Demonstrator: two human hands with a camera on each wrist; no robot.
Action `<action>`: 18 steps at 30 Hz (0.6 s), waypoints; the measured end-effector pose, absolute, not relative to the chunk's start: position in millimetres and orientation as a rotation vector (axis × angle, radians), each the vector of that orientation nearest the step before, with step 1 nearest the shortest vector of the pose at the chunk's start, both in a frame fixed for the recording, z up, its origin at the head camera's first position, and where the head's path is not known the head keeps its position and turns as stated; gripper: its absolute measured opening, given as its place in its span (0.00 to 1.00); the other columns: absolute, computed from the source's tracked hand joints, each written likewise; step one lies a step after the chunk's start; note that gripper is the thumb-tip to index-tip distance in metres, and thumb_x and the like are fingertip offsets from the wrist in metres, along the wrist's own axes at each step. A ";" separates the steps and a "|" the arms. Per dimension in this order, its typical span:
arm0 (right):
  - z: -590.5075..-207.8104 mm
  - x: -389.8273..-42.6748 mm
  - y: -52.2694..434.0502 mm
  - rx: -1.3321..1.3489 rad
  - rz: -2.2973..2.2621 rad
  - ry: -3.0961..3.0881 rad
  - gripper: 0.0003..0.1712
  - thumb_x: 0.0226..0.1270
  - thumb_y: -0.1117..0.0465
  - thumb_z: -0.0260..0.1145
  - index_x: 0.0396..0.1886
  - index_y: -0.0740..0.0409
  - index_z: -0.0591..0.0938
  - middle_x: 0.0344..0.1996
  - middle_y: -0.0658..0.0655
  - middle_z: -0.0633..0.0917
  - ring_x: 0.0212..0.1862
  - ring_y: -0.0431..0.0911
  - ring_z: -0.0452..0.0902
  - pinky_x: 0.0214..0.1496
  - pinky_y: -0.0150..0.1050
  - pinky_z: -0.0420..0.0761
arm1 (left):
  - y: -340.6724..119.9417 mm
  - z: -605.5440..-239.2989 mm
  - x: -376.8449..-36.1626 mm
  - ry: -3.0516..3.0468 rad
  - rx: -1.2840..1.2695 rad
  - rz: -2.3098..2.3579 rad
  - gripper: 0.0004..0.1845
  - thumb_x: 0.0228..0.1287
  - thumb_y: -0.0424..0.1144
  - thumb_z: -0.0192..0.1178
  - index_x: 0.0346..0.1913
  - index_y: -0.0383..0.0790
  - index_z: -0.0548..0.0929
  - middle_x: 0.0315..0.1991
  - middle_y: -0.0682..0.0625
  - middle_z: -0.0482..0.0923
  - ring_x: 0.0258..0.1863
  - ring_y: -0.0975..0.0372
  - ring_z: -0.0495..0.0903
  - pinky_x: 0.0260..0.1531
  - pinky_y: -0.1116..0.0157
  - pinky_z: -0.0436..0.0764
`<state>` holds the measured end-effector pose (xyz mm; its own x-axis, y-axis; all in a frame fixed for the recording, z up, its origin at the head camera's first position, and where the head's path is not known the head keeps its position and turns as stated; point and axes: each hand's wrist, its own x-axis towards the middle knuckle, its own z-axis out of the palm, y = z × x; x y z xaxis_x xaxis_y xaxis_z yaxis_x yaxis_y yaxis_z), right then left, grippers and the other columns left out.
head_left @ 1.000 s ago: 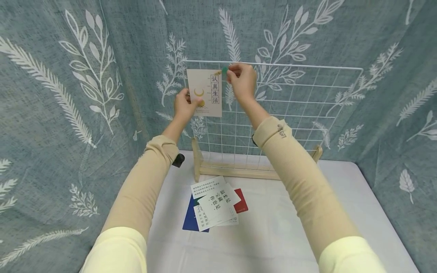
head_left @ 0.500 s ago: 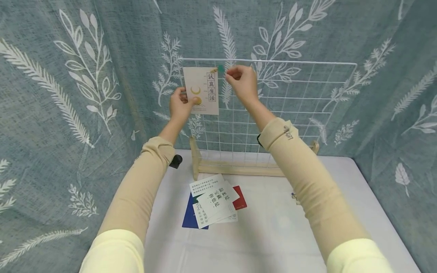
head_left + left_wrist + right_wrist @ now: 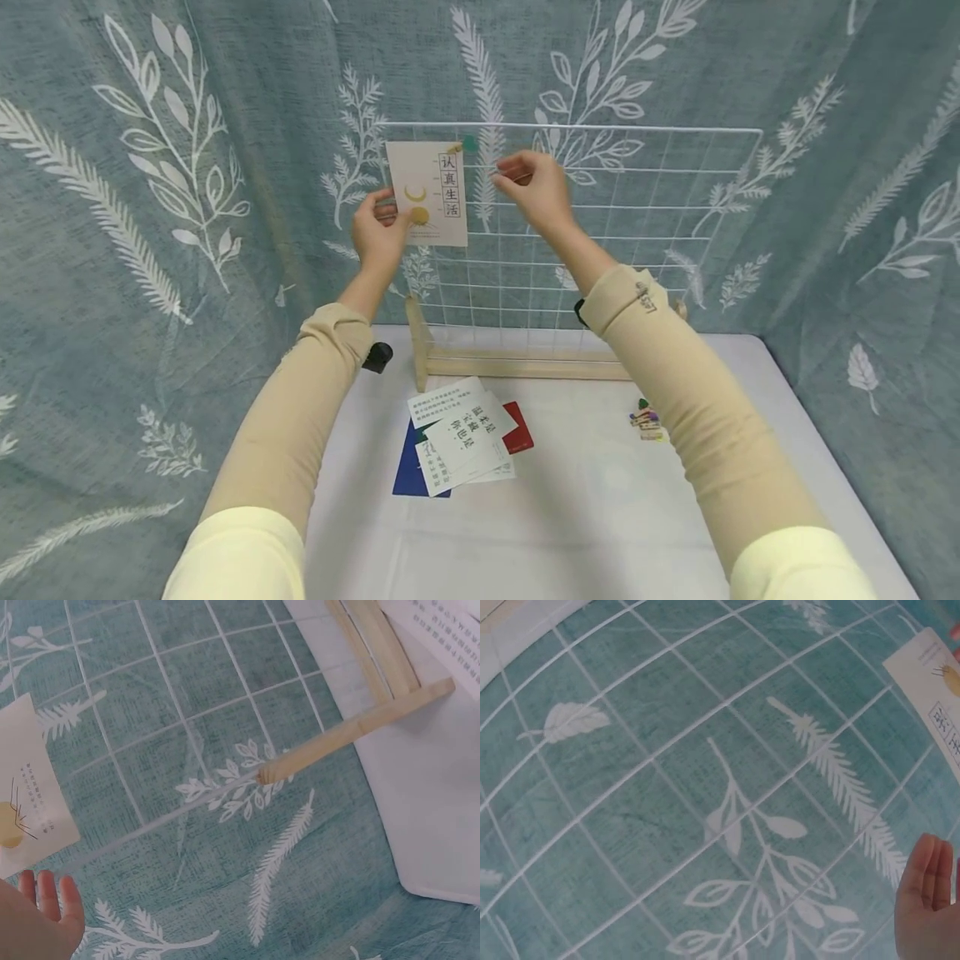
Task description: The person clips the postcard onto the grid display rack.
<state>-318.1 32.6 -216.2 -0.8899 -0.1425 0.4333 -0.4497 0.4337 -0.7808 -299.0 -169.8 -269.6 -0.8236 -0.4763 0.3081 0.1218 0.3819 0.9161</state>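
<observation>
A pale postcard (image 3: 429, 175) with a gold moon, a gold sun and a column of dark characters hangs at the grid's upper left. At its top right corner sits a small wooden clip (image 3: 455, 149) with a green decoration (image 3: 469, 143). My left hand (image 3: 378, 232) is at the card's left edge, thumb overlapping the card in the head view. Its fingertips (image 3: 46, 881) lie just beside that edge in the left wrist view, extended and not wrapped round it. Right of the card, my right hand (image 3: 538, 185) is raised before the grid, holding nothing, fingers loosely bent.
The white wire grid (image 3: 600, 170) stands in a wooden base (image 3: 525, 364) on a white table (image 3: 570, 517). Overlapping cards (image 3: 465, 442) lie in front of it. Several small clips (image 3: 647, 421) lie near my right forearm. A patterned blue-green curtain (image 3: 225, 108) surrounds the table.
My right hand has drawn away to the right from the green-topped clip, which stays on the card. My left thumb has slid back toward the card's left edge. The head view has shifted slightly.
</observation>
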 end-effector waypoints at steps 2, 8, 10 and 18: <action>-218.3 -317.2 35.9 0.509 1.430 -2.395 0.14 0.64 0.64 0.64 0.48 0.67 0.81 0.42 0.66 0.84 0.43 0.52 0.81 0.47 0.36 0.80 | -171.1 -272.0 -297.5 -2.095 0.293 -1.468 0.20 0.63 0.33 0.60 0.58 0.37 0.75 0.50 0.39 0.79 0.45 0.55 0.77 0.51 0.65 0.77; -227.7 -312.9 48.7 0.511 1.419 -2.414 0.14 0.64 0.64 0.64 0.48 0.66 0.81 0.42 0.65 0.84 0.42 0.52 0.81 0.44 0.34 0.80 | -172.1 -281.1 -290.9 -2.044 0.261 -1.484 0.19 0.62 0.33 0.61 0.56 0.34 0.76 0.49 0.38 0.80 0.42 0.56 0.77 0.50 0.66 0.78; -231.6 -310.9 53.2 0.520 1.431 -2.421 0.15 0.64 0.64 0.64 0.48 0.66 0.81 0.42 0.65 0.84 0.42 0.52 0.81 0.44 0.34 0.80 | -172.6 -284.2 -287.7 -2.021 0.254 -1.480 0.18 0.62 0.34 0.61 0.55 0.33 0.77 0.48 0.38 0.81 0.39 0.60 0.76 0.49 0.66 0.78; -248.6 -303.5 74.6 0.543 1.446 -2.419 0.14 0.64 0.65 0.64 0.47 0.67 0.81 0.43 0.66 0.84 0.42 0.53 0.80 0.46 0.36 0.80 | -170.2 -296.2 -282.5 -2.019 0.233 -1.477 0.19 0.62 0.35 0.61 0.54 0.31 0.77 0.47 0.36 0.80 0.36 0.65 0.74 0.49 0.66 0.78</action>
